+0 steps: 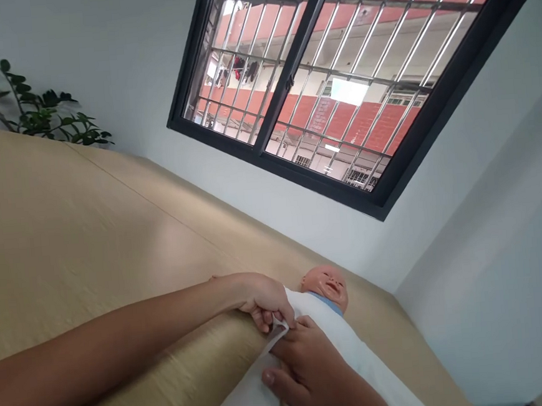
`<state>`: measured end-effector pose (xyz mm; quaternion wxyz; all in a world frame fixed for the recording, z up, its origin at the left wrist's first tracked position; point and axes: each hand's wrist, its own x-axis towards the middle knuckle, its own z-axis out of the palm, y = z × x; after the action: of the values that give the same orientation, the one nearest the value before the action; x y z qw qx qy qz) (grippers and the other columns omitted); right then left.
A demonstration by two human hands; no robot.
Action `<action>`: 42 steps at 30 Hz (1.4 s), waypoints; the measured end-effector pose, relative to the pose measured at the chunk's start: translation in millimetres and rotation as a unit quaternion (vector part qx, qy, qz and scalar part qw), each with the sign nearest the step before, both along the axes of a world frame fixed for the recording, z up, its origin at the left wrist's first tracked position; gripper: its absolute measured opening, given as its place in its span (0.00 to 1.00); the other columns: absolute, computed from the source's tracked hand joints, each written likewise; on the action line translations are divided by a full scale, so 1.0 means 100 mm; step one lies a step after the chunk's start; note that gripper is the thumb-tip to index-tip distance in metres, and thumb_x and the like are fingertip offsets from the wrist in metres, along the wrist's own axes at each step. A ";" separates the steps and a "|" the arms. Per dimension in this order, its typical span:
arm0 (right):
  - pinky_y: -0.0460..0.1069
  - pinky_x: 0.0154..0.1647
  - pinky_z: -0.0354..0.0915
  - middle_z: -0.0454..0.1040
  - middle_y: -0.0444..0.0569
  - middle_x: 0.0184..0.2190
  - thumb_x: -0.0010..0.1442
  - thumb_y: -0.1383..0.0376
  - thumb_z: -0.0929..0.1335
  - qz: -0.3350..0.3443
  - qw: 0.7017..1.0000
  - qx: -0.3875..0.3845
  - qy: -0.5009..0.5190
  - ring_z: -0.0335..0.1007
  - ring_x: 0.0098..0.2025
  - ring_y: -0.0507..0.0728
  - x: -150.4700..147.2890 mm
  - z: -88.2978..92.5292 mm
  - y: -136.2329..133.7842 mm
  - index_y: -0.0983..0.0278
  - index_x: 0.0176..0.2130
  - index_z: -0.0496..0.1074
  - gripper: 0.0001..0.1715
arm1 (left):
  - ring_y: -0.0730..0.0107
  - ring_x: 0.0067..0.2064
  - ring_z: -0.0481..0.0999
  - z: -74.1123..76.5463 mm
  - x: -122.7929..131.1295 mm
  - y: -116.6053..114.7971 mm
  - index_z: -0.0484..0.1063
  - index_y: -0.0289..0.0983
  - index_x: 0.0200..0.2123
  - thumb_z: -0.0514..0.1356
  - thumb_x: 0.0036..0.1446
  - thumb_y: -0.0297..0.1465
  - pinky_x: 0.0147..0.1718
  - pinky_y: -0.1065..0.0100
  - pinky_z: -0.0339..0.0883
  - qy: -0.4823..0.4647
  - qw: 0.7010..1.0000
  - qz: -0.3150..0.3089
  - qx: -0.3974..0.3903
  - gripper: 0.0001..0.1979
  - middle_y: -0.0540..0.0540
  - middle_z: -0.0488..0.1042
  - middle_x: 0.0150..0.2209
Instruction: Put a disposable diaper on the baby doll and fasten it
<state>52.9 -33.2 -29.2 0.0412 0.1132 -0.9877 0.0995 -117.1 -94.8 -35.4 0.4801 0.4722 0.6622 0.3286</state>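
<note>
Tightly, left fingers pinching white cloth, right fingers spread on it, baby doll beyond

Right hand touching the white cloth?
Touching: the head view shows the right hand resting, fingers spread, on the white cloth wrapped round the baby doll.

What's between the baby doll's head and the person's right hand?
In the head view, white swaddling cloth lies between the baby doll's head and the right hand, with a light blue collar just below the doll's chin.
</note>
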 end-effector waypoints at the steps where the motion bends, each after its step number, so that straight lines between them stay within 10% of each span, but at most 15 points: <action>1: 0.52 0.46 0.52 0.75 0.43 0.36 0.66 0.57 0.64 0.003 1.000 -0.009 0.006 0.67 0.41 0.56 0.01 0.00 0.00 0.62 0.33 0.66 0.13 | 0.79 0.20 0.57 0.03 0.01 -0.03 0.65 0.35 0.20 0.69 0.36 0.37 0.24 0.70 0.70 -0.022 1.000 -0.006 -0.011 0.16 0.55 0.60 0.19; 20: 0.49 0.30 0.52 0.68 0.46 0.23 0.66 0.66 0.59 0.014 0.976 -0.030 0.217 0.59 0.27 0.52 0.18 -0.16 0.09 0.63 0.24 0.62 0.18 | 0.77 0.23 0.64 0.17 0.29 -0.10 0.68 0.33 0.22 0.64 0.46 0.34 0.25 0.75 0.61 -0.094 0.993 0.037 0.053 0.11 0.51 0.67 0.21; 24: 0.47 0.26 0.53 0.64 0.45 0.17 0.69 0.60 0.58 -0.134 0.938 -0.155 0.280 0.58 0.22 0.51 0.25 -0.02 0.23 0.63 0.20 0.62 0.27 | 0.74 0.24 0.69 0.09 0.31 -0.05 0.72 0.32 0.27 0.62 0.48 0.33 0.25 0.73 0.65 -0.090 0.994 0.032 0.046 0.08 0.48 0.72 0.24; 31: 0.44 0.23 0.59 0.74 0.46 0.25 0.62 0.58 0.66 -0.259 0.913 -0.316 -0.006 0.69 0.25 0.52 0.34 0.44 0.46 0.66 0.33 0.72 0.13 | 0.75 0.23 0.69 0.05 0.32 -0.02 0.73 0.32 0.27 0.63 0.49 0.34 0.24 0.75 0.66 -0.086 0.994 0.038 0.046 0.10 0.49 0.70 0.22; 42: 0.42 0.16 0.58 0.71 0.42 0.24 0.59 0.69 0.67 -0.273 0.882 -0.380 -0.055 0.65 0.21 0.50 0.20 0.23 0.38 0.66 0.41 0.66 0.08 | 0.65 0.38 0.77 0.11 0.26 -0.11 0.72 0.34 0.36 0.63 0.55 0.43 0.39 0.67 0.70 -0.083 0.990 -0.067 0.094 0.16 0.44 0.75 0.34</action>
<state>73.0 4.7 -6.4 0.0524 -0.1906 -0.8667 0.4580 -91.5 -105.9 -24.3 0.5080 0.5296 0.5533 0.3941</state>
